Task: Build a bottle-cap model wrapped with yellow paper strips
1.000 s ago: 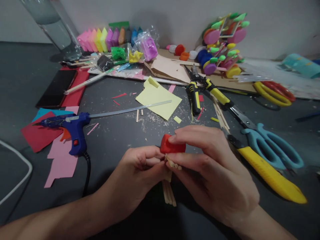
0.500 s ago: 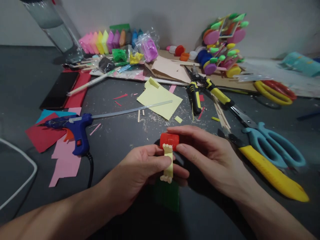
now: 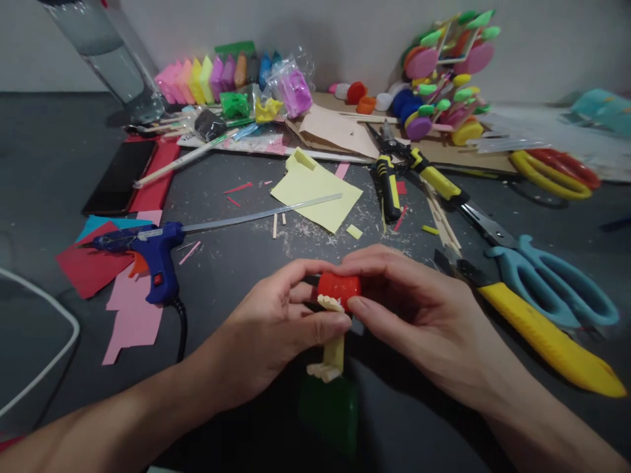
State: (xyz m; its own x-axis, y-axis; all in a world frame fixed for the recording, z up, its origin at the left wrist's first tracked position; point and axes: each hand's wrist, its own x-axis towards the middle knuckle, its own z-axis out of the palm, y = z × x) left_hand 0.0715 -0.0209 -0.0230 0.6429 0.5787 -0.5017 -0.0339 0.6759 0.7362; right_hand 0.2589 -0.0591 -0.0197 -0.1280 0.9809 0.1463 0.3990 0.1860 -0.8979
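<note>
Sticks, joined by a pale yellow strip, are pinched under the thumb of the left hand. The right hand is closed with thumb and fingers on a red piece, which is just behind the upper stick ends. Both things are held above the tabletop, toward its near edge. Toward the left edge lies a blue glue gun; toward the right edge, a yellow cutter lies near blue scissors.
</note>
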